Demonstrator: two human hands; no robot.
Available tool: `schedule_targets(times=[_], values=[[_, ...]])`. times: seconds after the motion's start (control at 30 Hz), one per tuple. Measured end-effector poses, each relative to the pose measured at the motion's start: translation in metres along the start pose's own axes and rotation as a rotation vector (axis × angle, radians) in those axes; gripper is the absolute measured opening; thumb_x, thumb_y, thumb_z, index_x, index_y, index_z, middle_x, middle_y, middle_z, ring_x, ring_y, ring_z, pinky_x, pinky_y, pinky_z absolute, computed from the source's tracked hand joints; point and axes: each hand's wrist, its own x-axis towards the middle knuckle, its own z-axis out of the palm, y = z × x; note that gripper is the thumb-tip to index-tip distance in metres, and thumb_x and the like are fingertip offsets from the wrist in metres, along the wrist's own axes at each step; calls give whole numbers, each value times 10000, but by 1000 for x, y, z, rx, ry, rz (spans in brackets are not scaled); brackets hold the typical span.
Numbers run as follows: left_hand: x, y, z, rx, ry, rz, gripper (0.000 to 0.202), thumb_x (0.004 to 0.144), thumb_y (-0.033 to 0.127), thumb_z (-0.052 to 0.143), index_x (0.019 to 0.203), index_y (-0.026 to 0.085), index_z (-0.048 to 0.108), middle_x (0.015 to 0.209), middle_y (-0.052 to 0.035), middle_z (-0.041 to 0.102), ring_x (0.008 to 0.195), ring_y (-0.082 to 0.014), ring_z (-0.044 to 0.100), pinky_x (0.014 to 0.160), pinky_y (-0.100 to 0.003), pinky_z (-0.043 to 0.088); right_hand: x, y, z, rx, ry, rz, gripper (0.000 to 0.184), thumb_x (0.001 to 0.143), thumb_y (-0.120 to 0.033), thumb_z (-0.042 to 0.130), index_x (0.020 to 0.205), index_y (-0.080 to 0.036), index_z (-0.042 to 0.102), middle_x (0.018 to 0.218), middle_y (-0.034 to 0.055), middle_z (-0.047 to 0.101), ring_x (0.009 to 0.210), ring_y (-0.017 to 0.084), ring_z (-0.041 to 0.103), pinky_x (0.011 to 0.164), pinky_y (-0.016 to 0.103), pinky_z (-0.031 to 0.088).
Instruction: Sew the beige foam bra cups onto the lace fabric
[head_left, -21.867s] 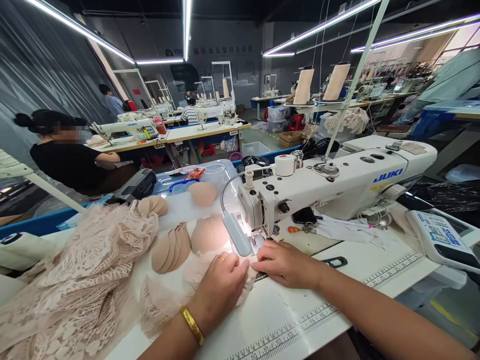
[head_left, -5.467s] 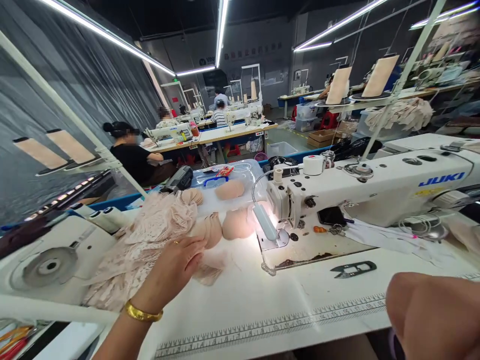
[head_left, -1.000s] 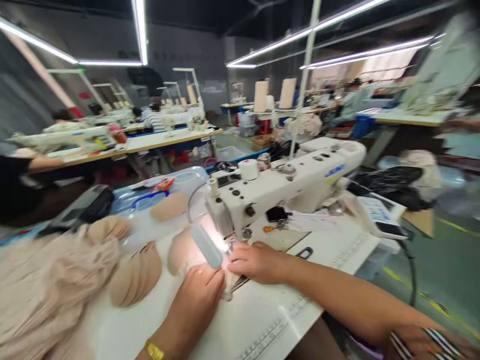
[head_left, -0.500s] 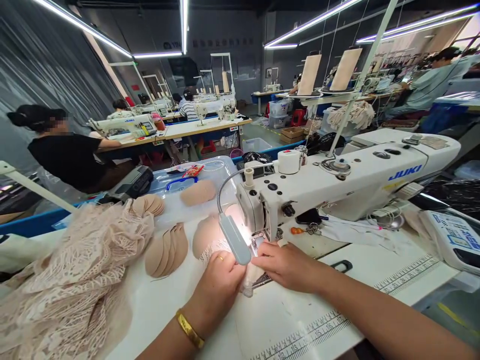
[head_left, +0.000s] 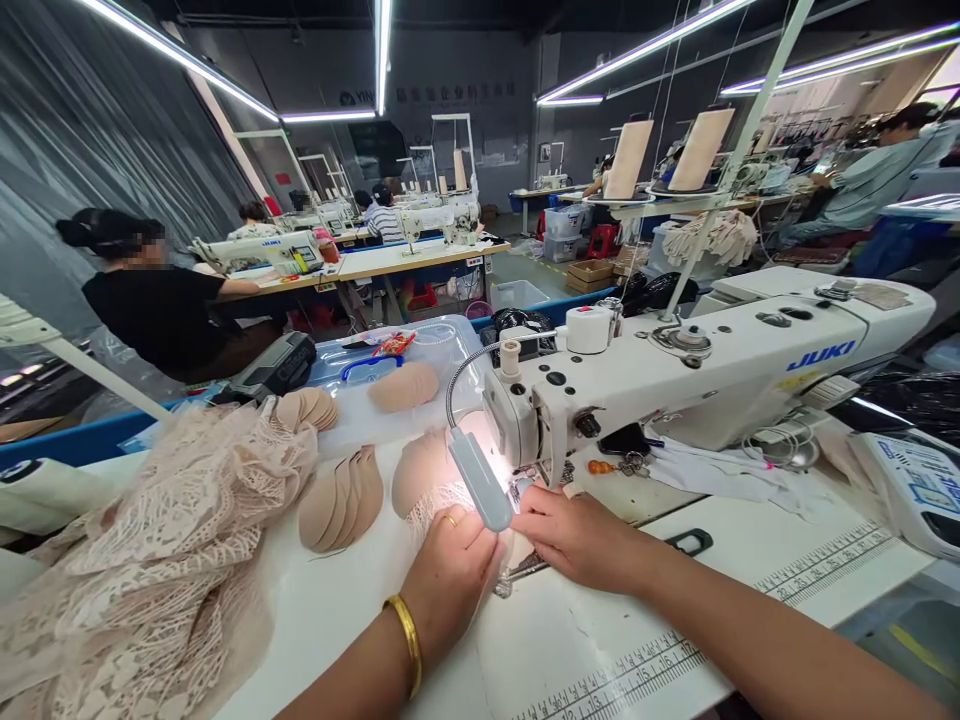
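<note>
The white sewing machine [head_left: 720, 350] stands at the right, its needle area partly hidden by a grey clip-on lamp [head_left: 481, 482] that lights the work. Just left of the needle area, my left hand [head_left: 456, 560] is closed on beige lace fabric [head_left: 429, 505], the fingertips partly behind the lamp. My right hand [head_left: 581, 535] lies close in front of the presser foot, its thumb and fingers pinching the same fabric near the lamp's tip. Beyond my left hand, a rounded beige bra cup [head_left: 412, 470] touches the lace.
A heap of beige lace [head_left: 172, 540] covers the table's left side. Fanned beige cups [head_left: 341, 500] lie beside it, with more on a clear plastic lid [head_left: 360, 345]. Scissors-like keys [head_left: 622, 465] and a printed ruler [head_left: 637, 680] are at the right. A co-worker [head_left: 157, 300] sits at far left.
The view has shifted slightly, so the scene sits a little lower and to the right. My left wrist has turned a little; both hands stay on the fabric at the machine.
</note>
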Motion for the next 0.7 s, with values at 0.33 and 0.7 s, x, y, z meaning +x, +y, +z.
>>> schedule_targets(times=[0.33,0.7], values=[[22,-40,11,-225,-120,190,205,1042,202,488,1115,168,676,1083,-102,747,1000,-248,687,953,-417,544,-4,2,6,-98,64,84,222,904,-46,467,921,-207,618,861,30,602,669,194,425,582,302,212],[29,-51,11,-163,-126,248,192,1028,184,533,1132,180,695,1097,-69,765,1018,-237,678,1035,-391,484,-6,5,7,-103,43,87,252,893,-36,476,989,-212,629,874,34,602,702,201,438,598,312,228]])
